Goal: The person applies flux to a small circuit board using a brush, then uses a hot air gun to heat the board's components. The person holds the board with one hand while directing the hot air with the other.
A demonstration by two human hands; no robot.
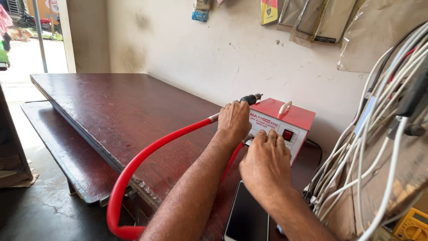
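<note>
My left hand [233, 120] is closed around the black handle of a hot-air tool [249, 98], whose thick red hose [147, 151] loops down off the table edge. The tool's metal tip points right, above a red and white box-shaped station [294, 118]. My right hand [266, 160] rests its fingers on the white front panel of the station, beside a small red switch [288, 134]. What the fingertips press is hidden. A dark-screened phone [247, 216] lies flat on the table below my right wrist.
A dark brown wooden table [120, 107] stands along a pale wall. Many white and dark cables [379, 147] hang at the right. A yellow meter [412, 225] sits at the bottom right corner. Packaged items [312, 20] hang on the wall. An open doorway is at the far left.
</note>
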